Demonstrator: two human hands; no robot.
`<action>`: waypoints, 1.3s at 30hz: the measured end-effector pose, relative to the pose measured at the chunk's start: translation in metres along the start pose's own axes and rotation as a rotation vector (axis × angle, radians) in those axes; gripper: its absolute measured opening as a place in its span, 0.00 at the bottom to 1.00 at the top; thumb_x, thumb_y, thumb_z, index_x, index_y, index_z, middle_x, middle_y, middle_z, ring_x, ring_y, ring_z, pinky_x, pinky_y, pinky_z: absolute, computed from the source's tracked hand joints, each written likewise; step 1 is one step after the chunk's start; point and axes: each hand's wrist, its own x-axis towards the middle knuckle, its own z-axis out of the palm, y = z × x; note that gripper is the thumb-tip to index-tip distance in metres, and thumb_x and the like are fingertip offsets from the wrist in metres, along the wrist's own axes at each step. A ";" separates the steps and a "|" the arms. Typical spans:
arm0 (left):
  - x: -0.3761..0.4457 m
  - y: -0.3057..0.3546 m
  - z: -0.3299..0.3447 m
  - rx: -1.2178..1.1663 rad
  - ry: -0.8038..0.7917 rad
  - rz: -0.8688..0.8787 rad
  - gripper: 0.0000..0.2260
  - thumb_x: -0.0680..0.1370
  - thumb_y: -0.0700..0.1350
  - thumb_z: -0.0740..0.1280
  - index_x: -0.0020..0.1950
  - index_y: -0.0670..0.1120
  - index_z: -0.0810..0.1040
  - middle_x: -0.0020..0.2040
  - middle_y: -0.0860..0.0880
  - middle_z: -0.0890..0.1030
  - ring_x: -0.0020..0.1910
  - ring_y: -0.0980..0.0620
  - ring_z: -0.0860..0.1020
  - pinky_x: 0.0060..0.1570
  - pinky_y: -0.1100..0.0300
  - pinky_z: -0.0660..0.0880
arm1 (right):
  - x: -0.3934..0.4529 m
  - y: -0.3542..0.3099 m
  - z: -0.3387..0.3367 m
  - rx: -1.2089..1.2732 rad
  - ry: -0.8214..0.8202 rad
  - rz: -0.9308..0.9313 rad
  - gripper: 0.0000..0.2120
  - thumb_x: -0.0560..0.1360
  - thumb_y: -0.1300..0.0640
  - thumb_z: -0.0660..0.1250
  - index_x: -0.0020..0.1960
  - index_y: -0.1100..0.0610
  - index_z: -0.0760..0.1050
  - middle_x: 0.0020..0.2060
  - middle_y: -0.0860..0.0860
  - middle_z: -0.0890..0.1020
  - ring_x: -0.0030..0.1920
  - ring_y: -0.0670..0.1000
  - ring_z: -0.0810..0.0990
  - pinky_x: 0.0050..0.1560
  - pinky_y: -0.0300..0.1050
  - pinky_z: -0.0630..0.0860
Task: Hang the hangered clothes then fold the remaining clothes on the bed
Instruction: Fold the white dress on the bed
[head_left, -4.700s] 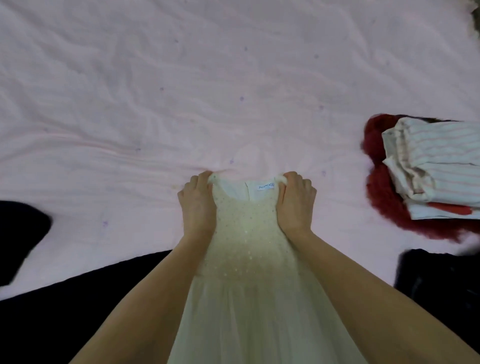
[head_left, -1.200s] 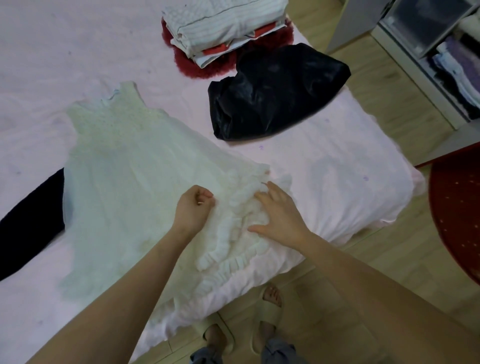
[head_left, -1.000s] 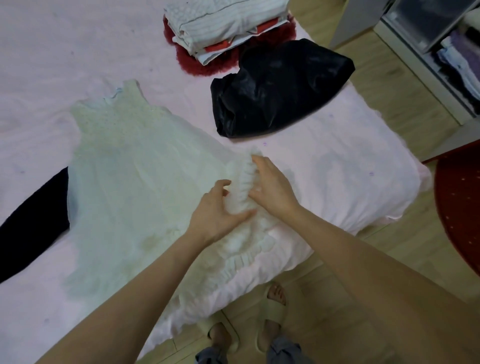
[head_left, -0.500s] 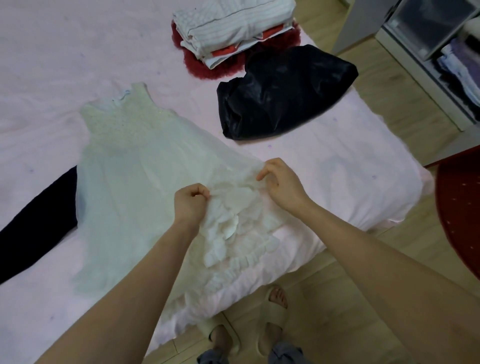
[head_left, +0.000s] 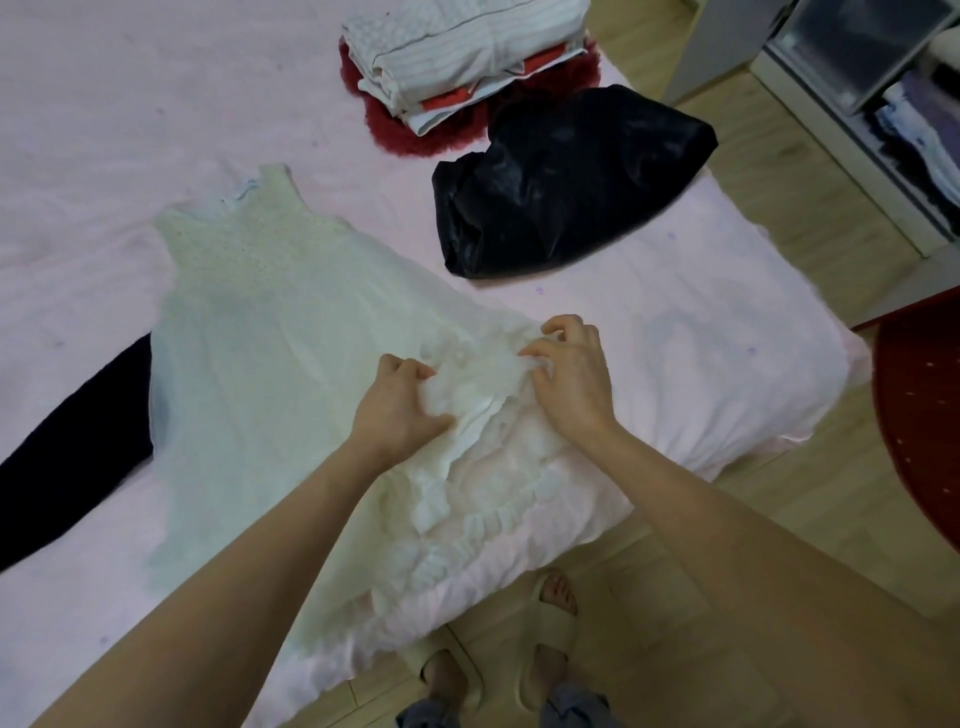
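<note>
Bunching the cream dress (head_left: 270, 332) hem, left hand (head_left: 397, 410) and right hand (head_left: 569, 376) gripping ruffles (gathered closer than before), folding begun.

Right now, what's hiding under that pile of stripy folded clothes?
A fuzzy red thing sticks out from under the striped folded clothes on the pink bed. Only its edges show; the pile covers its middle, so its full shape stays hidden.

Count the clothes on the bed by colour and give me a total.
White or cream: 1, the dress both hands grip.
Black: 2, shiny garment, dark piece.
Red: 1, fuzzy item.
Striped white: 1 folded stack; pieces inside uncountable.
Total: 5
</note>
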 end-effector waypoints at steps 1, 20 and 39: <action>0.003 -0.001 -0.003 -0.014 0.033 0.017 0.18 0.73 0.44 0.71 0.62 0.44 0.75 0.60 0.48 0.72 0.48 0.52 0.73 0.47 0.62 0.68 | 0.003 0.001 -0.005 0.056 -0.021 0.047 0.12 0.74 0.68 0.62 0.50 0.59 0.82 0.56 0.52 0.74 0.56 0.51 0.72 0.53 0.41 0.70; 0.024 0.026 0.014 0.151 0.001 0.124 0.16 0.70 0.52 0.72 0.55 0.51 0.74 0.51 0.55 0.68 0.46 0.51 0.74 0.43 0.59 0.67 | -0.002 0.025 0.004 -0.042 -0.281 0.080 0.18 0.68 0.48 0.75 0.52 0.54 0.73 0.51 0.45 0.69 0.51 0.45 0.66 0.46 0.38 0.64; 0.015 0.050 0.042 -0.014 0.213 0.211 0.11 0.79 0.54 0.63 0.44 0.48 0.70 0.42 0.53 0.74 0.39 0.50 0.74 0.35 0.57 0.65 | 0.011 0.039 -0.001 0.141 -0.314 0.014 0.21 0.67 0.51 0.76 0.53 0.54 0.70 0.47 0.46 0.76 0.46 0.47 0.75 0.45 0.41 0.72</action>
